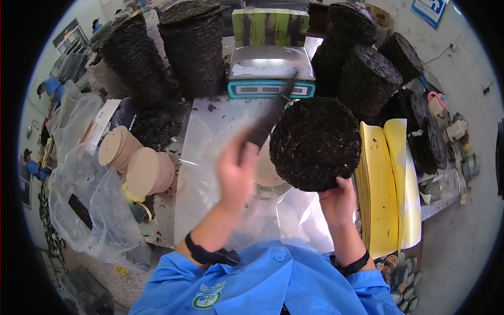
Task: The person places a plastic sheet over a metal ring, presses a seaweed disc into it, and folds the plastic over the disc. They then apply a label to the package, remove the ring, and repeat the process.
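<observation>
Here's the left hand (pixel 236 170), a motion-blurred fist just left of centre, left forearm (pixel 214 227) slanting up and rightward from the lower left! Over right of centre, the right hand (pixel 336 202) grips, fingers partly hidden, right forearm (pixel 347 244) leaning up and leftward.

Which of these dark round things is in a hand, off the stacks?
The dark disc in the right hand; it is apart from the tall dark stacks beside the scale.
</observation>
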Available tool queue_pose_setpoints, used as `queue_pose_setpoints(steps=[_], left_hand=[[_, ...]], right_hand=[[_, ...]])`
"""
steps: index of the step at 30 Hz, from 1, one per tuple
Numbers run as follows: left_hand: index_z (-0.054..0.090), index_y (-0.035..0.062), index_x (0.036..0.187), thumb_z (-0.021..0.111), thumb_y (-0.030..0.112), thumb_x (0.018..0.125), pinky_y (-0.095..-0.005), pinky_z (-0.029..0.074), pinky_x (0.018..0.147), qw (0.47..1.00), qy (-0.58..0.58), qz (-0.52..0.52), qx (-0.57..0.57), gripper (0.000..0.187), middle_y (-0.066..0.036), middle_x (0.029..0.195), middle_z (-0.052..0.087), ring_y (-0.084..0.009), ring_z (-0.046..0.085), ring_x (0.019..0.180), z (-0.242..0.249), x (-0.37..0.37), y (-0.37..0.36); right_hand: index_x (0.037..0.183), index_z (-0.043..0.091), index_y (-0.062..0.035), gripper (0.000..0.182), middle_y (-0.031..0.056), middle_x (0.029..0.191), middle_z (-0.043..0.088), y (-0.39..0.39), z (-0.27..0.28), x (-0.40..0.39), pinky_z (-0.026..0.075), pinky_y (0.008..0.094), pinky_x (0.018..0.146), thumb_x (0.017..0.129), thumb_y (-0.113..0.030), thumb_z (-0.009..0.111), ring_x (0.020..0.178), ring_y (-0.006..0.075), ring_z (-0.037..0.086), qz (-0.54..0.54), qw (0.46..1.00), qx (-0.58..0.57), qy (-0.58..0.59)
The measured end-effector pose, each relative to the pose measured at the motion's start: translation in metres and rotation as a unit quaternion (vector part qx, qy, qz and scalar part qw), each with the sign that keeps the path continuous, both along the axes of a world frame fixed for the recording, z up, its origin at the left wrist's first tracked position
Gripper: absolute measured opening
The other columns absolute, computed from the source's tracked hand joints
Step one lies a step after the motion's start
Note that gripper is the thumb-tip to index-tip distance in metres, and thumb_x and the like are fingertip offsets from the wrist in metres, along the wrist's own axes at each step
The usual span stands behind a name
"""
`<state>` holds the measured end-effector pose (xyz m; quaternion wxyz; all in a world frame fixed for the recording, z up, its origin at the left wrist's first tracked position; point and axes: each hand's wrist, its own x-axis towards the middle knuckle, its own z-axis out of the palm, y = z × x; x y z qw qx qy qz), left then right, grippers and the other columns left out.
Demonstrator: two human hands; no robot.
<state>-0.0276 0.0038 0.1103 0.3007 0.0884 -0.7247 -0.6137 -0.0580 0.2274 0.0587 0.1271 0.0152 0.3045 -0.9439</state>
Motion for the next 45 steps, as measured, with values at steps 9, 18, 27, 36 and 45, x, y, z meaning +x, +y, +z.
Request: queue_pose_setpoints(steps=[9, 18, 27, 36, 45], left_hand=[[0.052, -0.0063, 0.129, 0.06, 0.02, 0.098, -0.0347, 0.045, 0.098, 0.982, 0.103, 0.089, 0.129, 0.042, -0.012, 0.121, 0.061, -0.0185, 0.058, 0.107, -0.003, 0.004, -0.046], [0.061, -0.0026, 0.124, 0.056, 0.007, 0.085, -0.0484, 0.041, 0.107, 0.893, 0.144, -0.106, -0.413, 0.04, -0.02, 0.134, 0.056, -0.0362, 0.053, 0.127, -0.023, -0.032, 0.017], [0.045, 0.0031, 0.14, 0.072, 0.015, 0.079, -0.0504, 0.032, 0.113, 0.915, 0.01, -0.097, -0.391, 0.068, -0.02, 0.151, 0.037, -0.0364, 0.039, 0.138, -0.016, -0.072, -0.067], [0.059, 0.0045, 0.128, 0.073, 0.01, 0.077, -0.0444, 0.04, 0.107, 0.918, -0.129, -0.06, -0.371, 0.053, -0.016, 0.145, 0.045, -0.0357, 0.047, 0.128, -0.046, -0.029, -0.126], [0.058, 0.0063, 0.086, 0.064, -0.002, 0.083, -0.0248, 0.051, 0.055, 0.766, 0.626, -0.095, -0.11, 0.011, -0.004, 0.082, 0.063, -0.0143, 0.062, 0.062, 0.082, -0.011, -0.105]], right_hand=[[0.137, 0.046, -0.0052, 0.047, 0.0141, 0.138, 0.055, 0.01, -0.026, -0.019, 0.042, 0.0494, 0.109, 0.091, -0.012, 0.046, 0.126, 0.0317, 0.054, 0.037, 0.991, -0.101, -0.076], [0.14, 0.044, -0.0063, 0.05, 0.0123, 0.143, 0.05, -0.047, 0.021, -0.022, 0.039, 0.049, 0.11, 0.094, -0.022, 0.051, 0.131, 0.0286, 0.049, 0.141, 0.987, -0.078, -0.007], [0.128, 0.057, 0.0007, 0.04, 0.0136, 0.118, 0.066, -0.097, 0.062, -0.23, 0.047, 0.0291, 0.094, 0.088, -0.003, 0.06, 0.105, 0.0185, 0.063, -0.156, 0.735, 0.558, 0.352], [0.149, 0.035, -0.0114, 0.086, 0.014, 0.155, 0.033, -0.147, 0.008, -0.328, 0.021, 0.0541, 0.118, 0.076, -0.027, 0.079, 0.146, 0.0297, 0.028, 0.06, 0.283, 0.813, 0.505], [0.147, 0.039, -0.0132, 0.076, 0.0134, 0.154, 0.035, -0.117, 0.096, -0.319, 0.023, 0.0508, 0.119, 0.08, -0.02, 0.075, 0.143, 0.0302, 0.033, -0.046, 0.273, 0.803, 0.528]])
